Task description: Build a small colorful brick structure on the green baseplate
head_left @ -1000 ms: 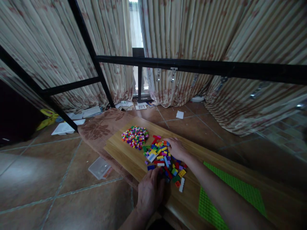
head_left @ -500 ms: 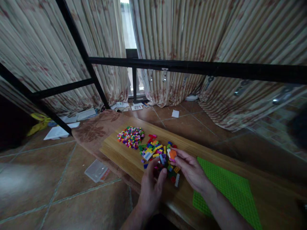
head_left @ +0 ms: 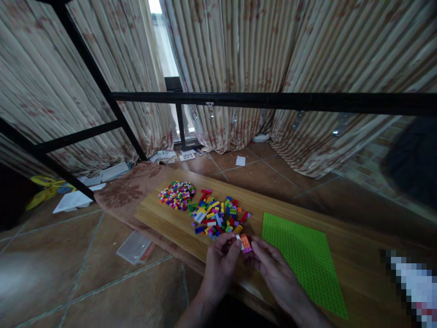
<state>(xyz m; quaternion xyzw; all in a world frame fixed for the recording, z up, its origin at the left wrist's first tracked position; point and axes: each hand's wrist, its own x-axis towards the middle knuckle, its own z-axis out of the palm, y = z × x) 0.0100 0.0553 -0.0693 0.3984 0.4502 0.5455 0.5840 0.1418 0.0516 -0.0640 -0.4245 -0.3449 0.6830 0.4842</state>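
Between my two hands is a small block of joined toy bricks [head_left: 245, 243], orange on top with white on its left side and pink-purple below. My left hand [head_left: 221, 262] pinches the white side between thumb and fingers. My right hand [head_left: 273, 262] grips the opposite end, its fingers partly hidden behind the block. Just beyond them spreads a loose pile of mixed toy bricks [head_left: 218, 215] in many colours. Right of my hands lies a green studded baseplate [head_left: 300, 255].
A heap of tiny colourful pieces [head_left: 176, 195] sits farther left on the wooden board [head_left: 153, 207]. A clear plastic box [head_left: 134, 247] rests on the tiled floor. Black metal rails [head_left: 239, 99] run in front of striped curtains [head_left: 232, 50]. A pixelated patch covers the lower right.
Both hands have come together nearer to me, away from the pile. My left hand has closed on the brick block that my right hand was holding alone. The view has shifted slightly.
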